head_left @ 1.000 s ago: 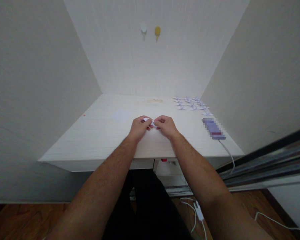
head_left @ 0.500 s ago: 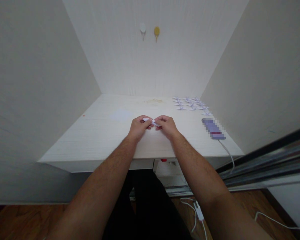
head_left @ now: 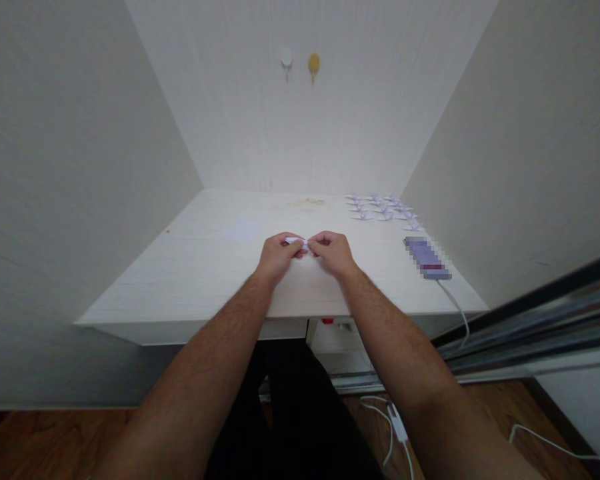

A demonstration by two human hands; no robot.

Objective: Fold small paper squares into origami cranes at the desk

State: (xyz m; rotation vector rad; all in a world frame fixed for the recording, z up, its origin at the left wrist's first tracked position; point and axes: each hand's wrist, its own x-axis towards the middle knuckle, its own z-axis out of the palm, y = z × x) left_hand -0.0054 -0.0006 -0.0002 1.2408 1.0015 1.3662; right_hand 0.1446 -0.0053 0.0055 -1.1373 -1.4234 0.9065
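Observation:
Between my hands, just above the white desk (head_left: 195, 280), is a small piece of folded white paper (head_left: 294, 240). My left hand (head_left: 279, 256) pinches it with thumb and fingers, and a pale pointed end shows above the thumb. My right hand (head_left: 333, 252) is closed with its fingertips at the paper's right end, covering much of it. Several small folded paper cranes (head_left: 383, 208) stand in rows at the back right of the desk. Left of my hands lie some flat pale paper sheets (head_left: 241, 231), hard to tell from the desktop.
A phone (head_left: 427, 258), blurred out, lies on the right with a white cable (head_left: 455, 301) running off the desk edge. Two hooks, one white (head_left: 286, 57) and one yellow (head_left: 314, 63), are on the back wall. Side walls enclose the desk. A power strip (head_left: 397, 423) lies on the floor.
My right fingertips have shifted slightly left along the paper, and less of it shows at that end. My left hand has hardly moved.

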